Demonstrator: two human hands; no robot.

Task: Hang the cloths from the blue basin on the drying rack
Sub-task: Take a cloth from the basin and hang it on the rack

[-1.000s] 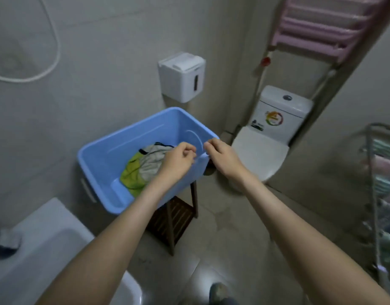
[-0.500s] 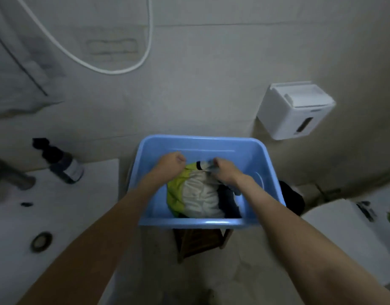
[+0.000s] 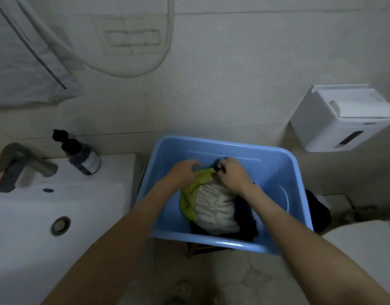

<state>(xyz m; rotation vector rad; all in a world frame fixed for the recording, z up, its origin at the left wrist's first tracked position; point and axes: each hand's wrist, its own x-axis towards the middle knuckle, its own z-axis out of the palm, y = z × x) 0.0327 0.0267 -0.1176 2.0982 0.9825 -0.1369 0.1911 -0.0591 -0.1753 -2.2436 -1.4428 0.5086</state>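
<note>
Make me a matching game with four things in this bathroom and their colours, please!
Things:
1. basin
2. pump bottle
3. box on the wall
4. cloth on the left of the pile

Colours:
A. white
B. yellow-green
C. blue
D. black

Right pairs: 1-C, 2-D, 3-A, 4-B.
</note>
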